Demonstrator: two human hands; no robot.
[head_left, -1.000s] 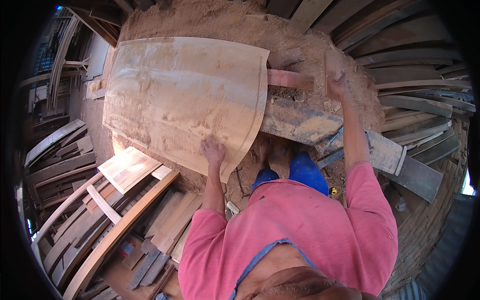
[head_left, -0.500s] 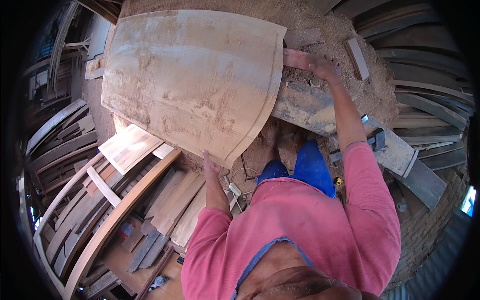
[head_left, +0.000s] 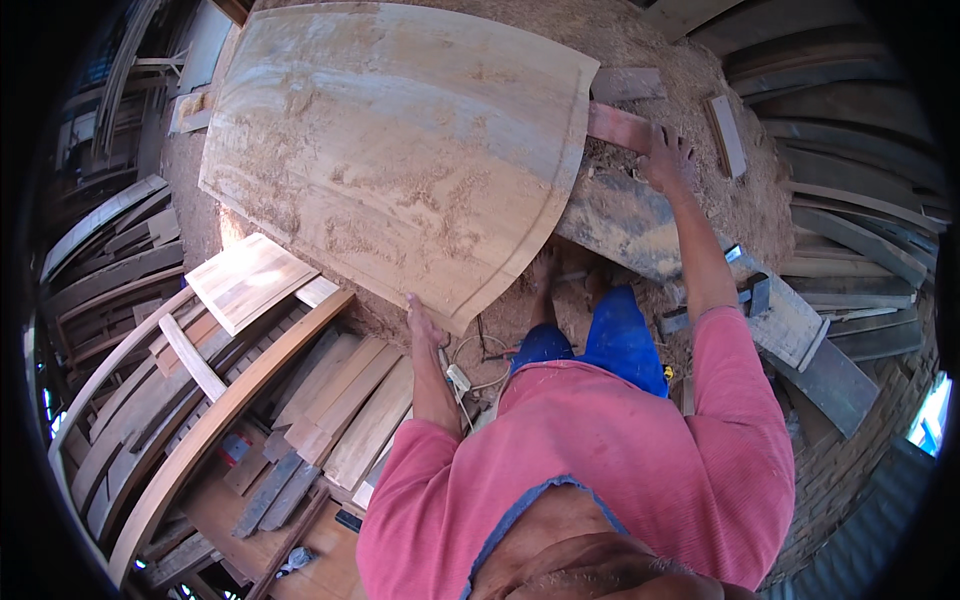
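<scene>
Two hands work a large curved wooden panel [head_left: 400, 170], pale and dusted with sawdust, which lies tilted over a sawdust-covered counter [head_left: 690, 110] in an open-air woodworking yard. Its broad face takes up the upper middle of the view, with its pointed lower corner reaching down toward the person. Left hand [head_left: 425, 325] presses flat against the panel's lower edge near that corner, fingers extended rather than curled around it. Right hand [head_left: 668, 160] rests spread on a reddish strip of wood [head_left: 620, 125] just beside the panel's right edge, palm down; whether it grips the strip cannot be told. Below the panel a worn grey plank [head_left: 625, 220] slants away to the right. To the left, a small square board [head_left: 250, 280] lies on a heap of planks and long curved rails [head_left: 215, 425]. More bent timbers are stacked along the right side [head_left: 850, 200], and a white cable [head_left: 462, 375] trails on the ground near the person's blue trousers. Compared with half a second ago, the panel sits slightly further to the right and lower in the view, and the right hand has shifted along the reddish strip, while the left hand keeps its place at the bottom edge.
</scene>
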